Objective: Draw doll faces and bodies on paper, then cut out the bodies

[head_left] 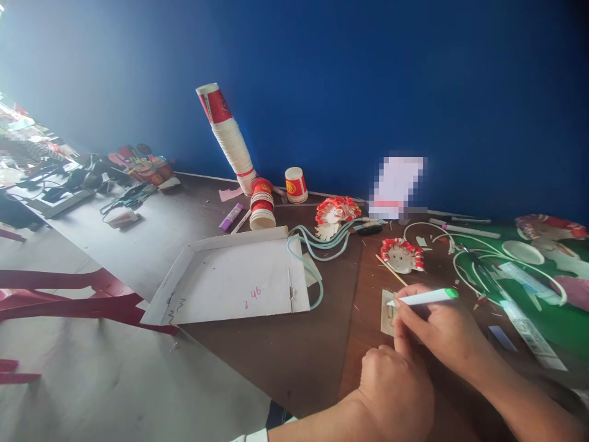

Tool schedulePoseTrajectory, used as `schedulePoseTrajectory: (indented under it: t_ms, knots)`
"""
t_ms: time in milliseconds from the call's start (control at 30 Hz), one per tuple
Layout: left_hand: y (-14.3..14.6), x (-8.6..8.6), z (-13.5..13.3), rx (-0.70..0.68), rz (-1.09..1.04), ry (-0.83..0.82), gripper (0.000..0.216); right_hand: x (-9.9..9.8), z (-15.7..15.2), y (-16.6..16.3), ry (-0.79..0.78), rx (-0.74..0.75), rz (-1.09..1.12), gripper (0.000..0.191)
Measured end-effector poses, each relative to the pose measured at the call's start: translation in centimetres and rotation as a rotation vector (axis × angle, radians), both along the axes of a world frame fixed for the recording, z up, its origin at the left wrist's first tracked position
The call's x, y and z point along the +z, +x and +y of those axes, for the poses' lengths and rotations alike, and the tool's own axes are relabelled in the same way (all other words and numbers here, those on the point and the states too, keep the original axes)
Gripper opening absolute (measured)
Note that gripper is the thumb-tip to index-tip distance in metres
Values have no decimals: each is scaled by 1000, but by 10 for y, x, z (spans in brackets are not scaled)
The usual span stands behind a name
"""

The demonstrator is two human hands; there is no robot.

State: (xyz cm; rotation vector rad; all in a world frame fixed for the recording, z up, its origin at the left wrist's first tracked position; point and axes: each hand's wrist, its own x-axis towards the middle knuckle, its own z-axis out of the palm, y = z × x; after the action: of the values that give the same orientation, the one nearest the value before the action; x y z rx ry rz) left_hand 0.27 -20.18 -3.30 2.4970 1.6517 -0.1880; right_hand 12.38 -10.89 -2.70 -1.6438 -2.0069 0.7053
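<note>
Marker [427, 298] in right hand [444, 331], over small card [386, 320].

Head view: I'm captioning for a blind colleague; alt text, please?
A right hand holds a green-ended white marker at a small pale card, the left hand alongside. To the left: a shallow white box, stacked paper cups.

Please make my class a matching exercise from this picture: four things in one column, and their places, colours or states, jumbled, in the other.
1. Pen
2. Small card
3. Tall cup stack
4. Shallow box

A. Red and white, in front of the blue wall
B. Held in the right hand
C. White, with pink handwritten marks inside
D. Under the pen's tip

Pairs: 1-B, 2-D, 3-A, 4-C
</note>
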Motion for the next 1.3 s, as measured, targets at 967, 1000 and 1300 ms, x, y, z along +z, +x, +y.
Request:
schedulePoseTrajectory:
  t_ms: [967,1000,1300]
  knots:
    - [-2,1,-2,-42,-2,14,47,10,2,-5,24,98,-54,20]
    - [-2,2,-1,-46,-2,9,48,9,2,-4,28,102,-55,19]
    - [-3,2,0,-35,-25,-16,45,11,-2,-4,31,123,-68,17]
